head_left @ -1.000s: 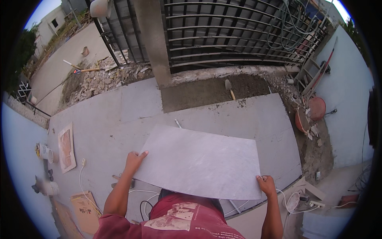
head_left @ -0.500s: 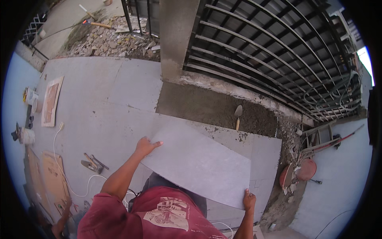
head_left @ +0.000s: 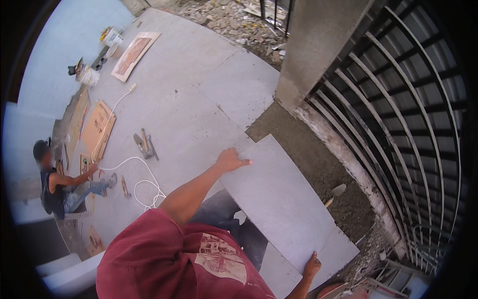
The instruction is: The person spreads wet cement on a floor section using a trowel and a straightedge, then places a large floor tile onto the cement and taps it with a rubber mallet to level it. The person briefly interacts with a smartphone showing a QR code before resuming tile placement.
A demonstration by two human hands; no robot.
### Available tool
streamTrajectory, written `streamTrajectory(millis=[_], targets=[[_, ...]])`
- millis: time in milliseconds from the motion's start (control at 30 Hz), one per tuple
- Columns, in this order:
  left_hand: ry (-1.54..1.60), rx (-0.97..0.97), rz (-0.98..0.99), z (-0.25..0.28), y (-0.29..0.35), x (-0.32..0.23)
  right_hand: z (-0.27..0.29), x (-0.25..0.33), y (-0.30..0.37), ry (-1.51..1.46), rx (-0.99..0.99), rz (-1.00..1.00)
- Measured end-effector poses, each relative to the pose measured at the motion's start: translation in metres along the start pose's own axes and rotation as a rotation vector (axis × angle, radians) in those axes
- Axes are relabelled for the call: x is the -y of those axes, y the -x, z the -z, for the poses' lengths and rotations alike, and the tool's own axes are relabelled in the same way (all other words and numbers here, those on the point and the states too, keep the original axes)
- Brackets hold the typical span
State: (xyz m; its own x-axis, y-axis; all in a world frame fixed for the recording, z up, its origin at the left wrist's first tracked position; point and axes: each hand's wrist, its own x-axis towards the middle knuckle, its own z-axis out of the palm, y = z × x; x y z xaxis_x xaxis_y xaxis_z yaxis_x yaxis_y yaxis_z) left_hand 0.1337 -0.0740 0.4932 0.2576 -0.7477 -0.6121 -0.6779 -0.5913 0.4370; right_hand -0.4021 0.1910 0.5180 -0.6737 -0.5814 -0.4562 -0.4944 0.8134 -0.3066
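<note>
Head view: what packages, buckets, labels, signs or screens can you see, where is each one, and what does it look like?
Bucket: white, round, far left edge of the paving.
Second tub: white with a yellow patch, round, top left beside a flat brown board.
Cardboard sheets: flat, tan, on the left by the white cable.
No signs or screens show.
Both hands, left and right, hold a large grey tile, which carries no label.

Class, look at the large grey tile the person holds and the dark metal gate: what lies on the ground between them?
In the head view, bare grey mortar bed with a trowel lies between tile and gate.
</note>
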Motion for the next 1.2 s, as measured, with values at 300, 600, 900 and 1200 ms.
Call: streamTrajectory(millis=[300,600,900,1200], targets=[[0.103,-0.048,0.081,-0.081,-0.074,0.041,-0.047,0.016,-0.13,0.067,0.0,0.175],[0.11,-0.296,-0.122,-0.176,-0.293,0.098,-0.254,0.065,-0.248,-0.079,-0.077,0.21],[0.262,-0.226,-0.105,-0.227,-0.46,0.119,-0.421,0.079,-0.347,-0.204,-0.278,0.329],[0.132,-0.358,-0.24,-0.241,-0.508,0.154,-0.458,0.102,-0.369,-0.186,-0.239,0.292]])
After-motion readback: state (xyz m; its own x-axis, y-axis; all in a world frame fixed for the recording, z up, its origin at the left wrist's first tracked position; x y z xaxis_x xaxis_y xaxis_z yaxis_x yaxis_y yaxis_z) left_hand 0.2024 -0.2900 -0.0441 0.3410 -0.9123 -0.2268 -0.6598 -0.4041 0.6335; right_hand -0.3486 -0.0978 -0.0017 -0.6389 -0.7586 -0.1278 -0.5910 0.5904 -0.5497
